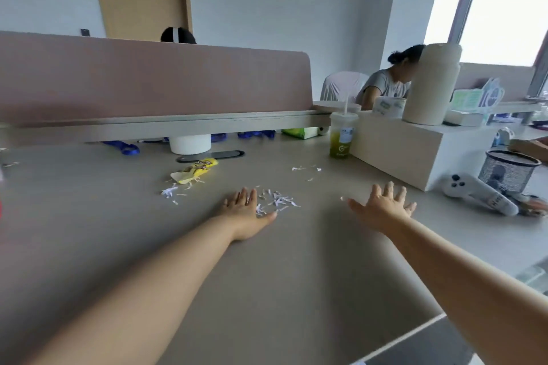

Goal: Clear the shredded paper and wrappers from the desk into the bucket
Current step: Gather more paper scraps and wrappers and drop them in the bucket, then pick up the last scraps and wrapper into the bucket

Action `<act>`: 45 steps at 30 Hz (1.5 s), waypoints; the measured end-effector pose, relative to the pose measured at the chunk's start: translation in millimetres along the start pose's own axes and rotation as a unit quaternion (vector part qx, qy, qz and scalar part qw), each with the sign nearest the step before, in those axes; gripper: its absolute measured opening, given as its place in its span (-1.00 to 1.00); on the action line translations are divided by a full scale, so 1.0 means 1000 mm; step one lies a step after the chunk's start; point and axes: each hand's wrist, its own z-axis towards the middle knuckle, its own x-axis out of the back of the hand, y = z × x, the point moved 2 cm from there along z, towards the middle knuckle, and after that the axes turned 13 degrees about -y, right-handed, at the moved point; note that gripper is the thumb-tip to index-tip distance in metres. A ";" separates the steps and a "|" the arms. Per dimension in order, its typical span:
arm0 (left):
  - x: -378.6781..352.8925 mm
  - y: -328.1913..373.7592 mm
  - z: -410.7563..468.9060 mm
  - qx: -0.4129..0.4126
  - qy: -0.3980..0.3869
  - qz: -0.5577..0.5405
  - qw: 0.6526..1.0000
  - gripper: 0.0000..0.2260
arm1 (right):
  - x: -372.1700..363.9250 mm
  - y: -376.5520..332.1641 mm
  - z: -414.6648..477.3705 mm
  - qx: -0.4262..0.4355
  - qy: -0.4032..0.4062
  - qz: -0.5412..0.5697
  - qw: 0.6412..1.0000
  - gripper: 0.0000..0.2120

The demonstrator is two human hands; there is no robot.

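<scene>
Containers first: I see a clear plastic cup (341, 139) with lid and straw, yellow-green liquid filling about the lower half. It stands against the white block riser (415, 151). The black wire-mesh pen pot (508, 170) at far right is round, with something dark inside; can't tell what. A tall cream cylinder canister (431, 83) sits on top of the riser, closed.

Shredded paper (278, 201): thin white curled strips, main pile mid-desk, just right of the left hand (243, 210). A smaller clump (170, 191) lies to the left of that hand, and a thin scatter (305, 169) lies farther back toward the cup. The wrapper (195, 172) is yellow, glossy and crumpled, torn open at one end, lying just behind the left clump.

Left hand lies palm down, flat on the desk (267, 275), fingers straight and close together, thumb out and touching the edge of the main pile. Right hand (382, 204) is palm down, fingers spread wide, holding nothing; can't tell if it touches the surface.

Desk is smooth, matte beige. White paper roll (190, 144) stands under the pinkish fabric divider (148, 77).
</scene>
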 end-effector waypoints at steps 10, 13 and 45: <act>-0.004 0.008 0.015 -0.022 0.017 0.019 0.999 -0.33 | -0.020 -0.052 0.007 0.194 -0.114 -0.020 0.974 -0.30; 0.002 0.006 0.017 -0.020 0.013 0.004 1.000 -0.29 | -0.022 -0.081 0.003 0.281 -0.171 0.057 0.943 -0.44; 0.029 -0.029 0.067 -0.078 0.110 -0.207 0.969 -0.65 | -0.008 -0.105 0.025 0.410 -0.287 0.178 0.847 -0.68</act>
